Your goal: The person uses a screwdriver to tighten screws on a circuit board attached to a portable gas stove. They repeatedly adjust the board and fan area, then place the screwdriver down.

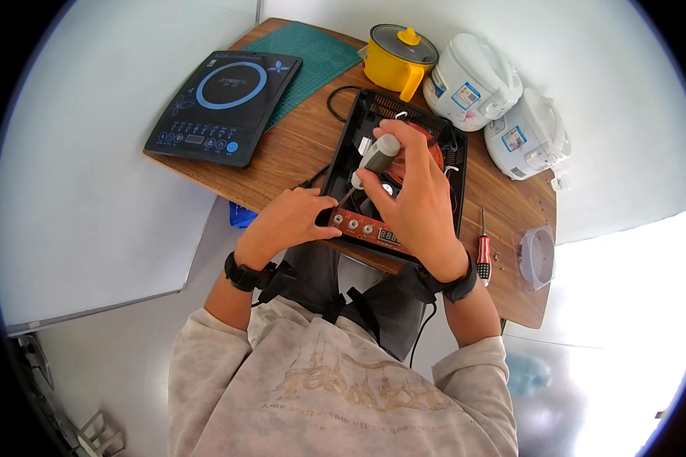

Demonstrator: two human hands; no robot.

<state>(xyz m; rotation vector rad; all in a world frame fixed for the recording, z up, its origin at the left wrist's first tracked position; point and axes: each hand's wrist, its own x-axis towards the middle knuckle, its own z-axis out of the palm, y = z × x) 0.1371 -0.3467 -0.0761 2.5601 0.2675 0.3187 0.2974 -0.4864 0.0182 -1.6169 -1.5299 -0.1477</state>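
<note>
My right hand point(425, 199) grips a screwdriver point(378, 161) by its grey and white handle. The shaft slants down to the left corner of a reddish-brown control board point(367, 228) with round buttons and a small digit display. That board sits along the near side of an opened black induction cooker base point(346, 145). A reddish coil point(437, 154) inside the base is partly covered by my right hand. My left hand point(286, 221) holds the base's near left corner, thumb and forefinger on either side of the screwdriver's tip. The exact tip contact is too small to tell.
At the left lies a black cooktop panel point(229, 99), partly over a green cutting mat point(312, 57). A yellow pot point(392, 65) and two white rice cookers point(472, 84) stand at the back. A red-black screwdriver point(484, 251) and clear round container point(537, 257) lie at the right.
</note>
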